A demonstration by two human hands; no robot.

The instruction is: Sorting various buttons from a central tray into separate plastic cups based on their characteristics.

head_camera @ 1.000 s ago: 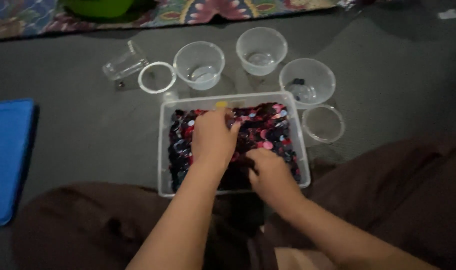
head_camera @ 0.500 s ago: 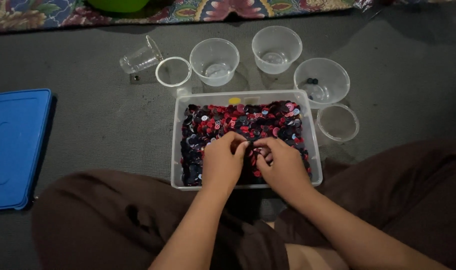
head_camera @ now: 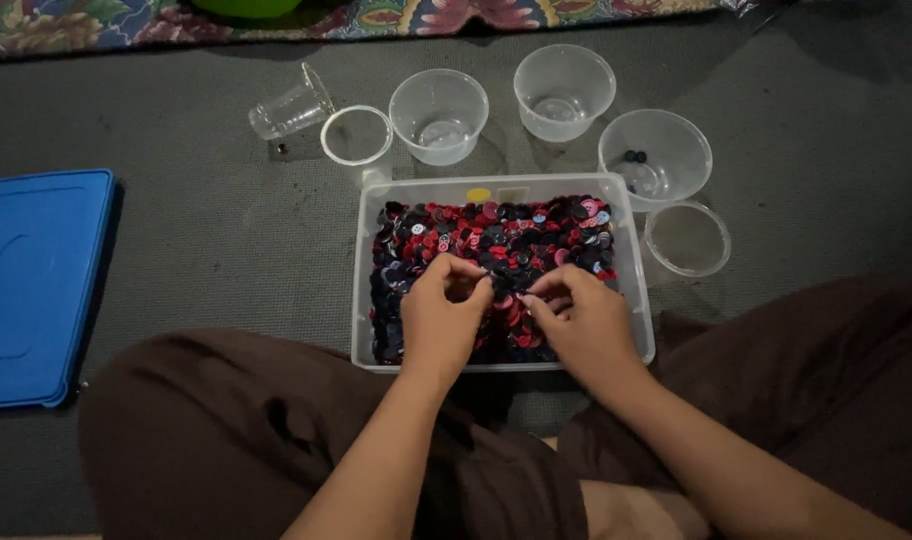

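Red, dark blue and black buttons [head_camera: 496,235] fill a clear plastic tub [head_camera: 641,300] set on the grey carpet floor [head_camera: 206,250], just in front of the seated person's crossed legs in brown trousers [head_camera: 256,430] — close enough that both forearms reach in without stretching. The left hand [head_camera: 444,315] and right hand [head_camera: 576,320] meet over the near middle of the heap, fingertips curled inward and nearly touching. Both are pinched mostly closed, seemingly on one small dark button [head_camera: 503,285] between them; which hand actually grips it, I cannot tell.

Beyond the tub, an arc of clear containers stands within arm's reach:
- a tipped-over clear cup [head_camera: 291,105] at far left, lying on its side, mouth toward the right
- a small round ring-like lid or shallow cup [head_camera: 357,135] just right of it
- two upright tubs [head_camera: 438,115] and [head_camera: 564,90] farther back, seemingly empty
- a tub at right [head_camera: 656,158] holding a few dark buttons [head_camera: 633,157]
- a shallow round container [head_camera: 687,240] just beside the tub's right wall

They sit open-mouthed and spread apart — each easy to drop into singly.

A blue lid [head_camera: 36,285] lies flat at left, well apart from the tub, out of the arms' way. A patterned rug [head_camera: 126,20] edges the far side.
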